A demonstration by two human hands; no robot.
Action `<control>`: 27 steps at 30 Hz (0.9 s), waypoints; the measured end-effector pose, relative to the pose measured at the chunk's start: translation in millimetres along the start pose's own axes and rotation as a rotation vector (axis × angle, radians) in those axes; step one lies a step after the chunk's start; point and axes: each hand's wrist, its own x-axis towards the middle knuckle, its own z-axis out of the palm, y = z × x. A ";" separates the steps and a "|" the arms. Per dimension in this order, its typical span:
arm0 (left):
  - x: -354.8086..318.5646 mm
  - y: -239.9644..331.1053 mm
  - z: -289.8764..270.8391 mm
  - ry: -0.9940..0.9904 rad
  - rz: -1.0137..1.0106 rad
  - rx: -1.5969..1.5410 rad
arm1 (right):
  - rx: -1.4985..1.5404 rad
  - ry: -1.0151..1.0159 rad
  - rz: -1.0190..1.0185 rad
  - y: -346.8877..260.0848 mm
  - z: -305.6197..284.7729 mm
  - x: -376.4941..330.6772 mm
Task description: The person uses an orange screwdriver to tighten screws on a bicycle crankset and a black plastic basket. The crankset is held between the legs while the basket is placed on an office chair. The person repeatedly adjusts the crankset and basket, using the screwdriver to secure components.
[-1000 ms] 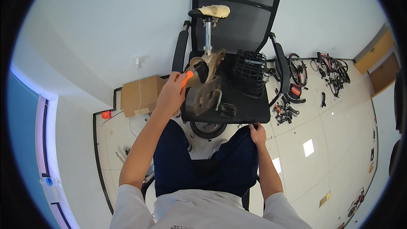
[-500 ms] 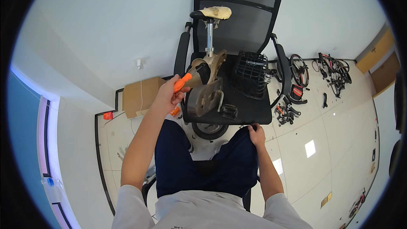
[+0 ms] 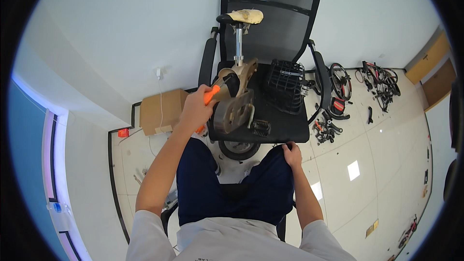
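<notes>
An orange-handled screwdriver (image 3: pixel 210 94) is gripped in my left hand (image 3: pixel 195 110), its shaft pointing up and right at the dark opening of a small bike's frame (image 3: pixel 247 70). Whether the tip touches a screw is too small to tell. That frame stands on a black office chair, with a worn cream saddle (image 3: pixel 249 16) on a chrome seat post (image 3: pixel 239 43). A grey-brown chain cover (image 3: pixel 231 116) and a black pedal (image 3: pixel 262 127) are at its lower end. My right hand (image 3: pixel 293 155) lies over my right knee, fingers spread and holding nothing.
A black basket (image 3: pixel 285 89) sits beside the frame on the chair seat (image 3: pixel 282 128). A cardboard box (image 3: pixel 162 111) stands by the wall at left. Bike parts (image 3: pixel 327 129), wheels (image 3: pixel 341 81) and a partial bike (image 3: pixel 379 79) lie on the floor at right.
My left hand has turned, its back now covering more of the orange handle, which stands more upright. The right hand stays on the knee.
</notes>
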 end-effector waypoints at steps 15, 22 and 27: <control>-1.4 -0.3 18.8 -0.027 0.067 0.358 | 0.030 0.042 -0.039 -5.1 -4.6 -6.1; 3.7 -10.2 16.6 0.059 0.118 -0.064 | 0.015 0.037 -0.016 -12.2 -6.8 -8.7; 17.2 -13.3 -0.7 -0.403 -0.893 -1.217 | 0.022 0.030 -0.017 -8.0 -4.9 -6.4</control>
